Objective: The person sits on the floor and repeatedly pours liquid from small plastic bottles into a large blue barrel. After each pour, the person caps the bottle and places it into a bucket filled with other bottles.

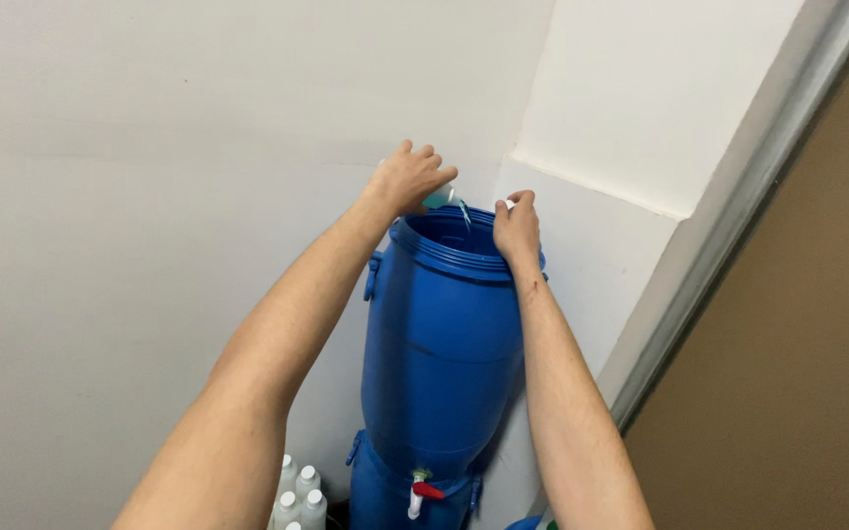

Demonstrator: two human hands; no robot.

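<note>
Forearms, two, bare, fill the lower frame and reach up and away to the mouth of a blue drum (444,344).

Item 1: left hand (407,179), closed around a small pale bottle (441,196) tipped over the drum's open top; a thin stream of liquid (465,215) falls from it into the opening. Most of the bottle is hidden inside the fist, so its shape and fill level cannot be told.

Item 2: right hand (516,231), resting on the near right part of the drum's rim (464,263), fingers curled. A small white object (510,204) shows at the fingertips (possibly a cap, though the view is too small to be sure).

Item 3: blue drum, upright, lid off, stacked on a second blue container (385,491); a tap with a red handle (426,488) projects low at the front. Drum stands in a wall corner.

Item 4: white bottles (297,496), several, capped, on the floor just left of the lower container.

Risks, as judged: the stream falls close to the far rim, so a small drift of the left hand could send liquid down the outside wall. The small white object could drop into the open drum if the right fingers loosen. Leaning weight on the rim could tilt the stacked drum.
</note>
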